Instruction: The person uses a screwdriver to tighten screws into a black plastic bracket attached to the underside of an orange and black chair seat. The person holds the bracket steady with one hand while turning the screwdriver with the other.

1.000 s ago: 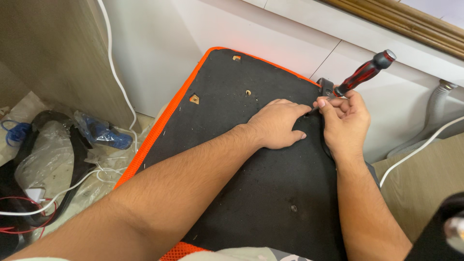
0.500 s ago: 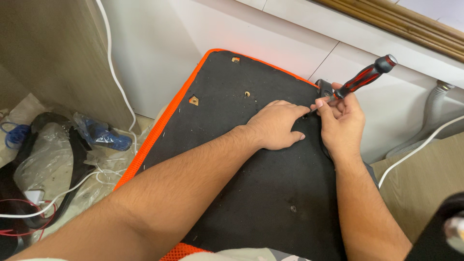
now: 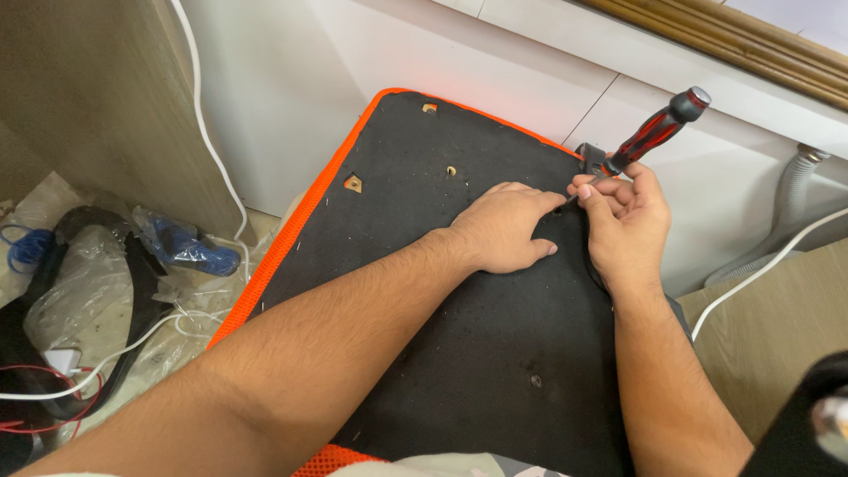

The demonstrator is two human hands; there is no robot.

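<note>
Gripping a red-and-black-handled screwdriver (image 3: 652,132), the right hand (image 3: 625,221) is closing its fingers around the shaft.
Tip is meeting the black fabric-covered, orange-edged panel (image 3: 459,353) near its far right edge; left hand (image 3: 503,228) is pressing flat, fingers spread, holding nothing, just beside it.

Both forearms are bare and hairy, with no sleeves, watch or rings showing. The left hand (image 3: 503,231) and right hand (image 3: 625,219) wear no gloves.
</note>
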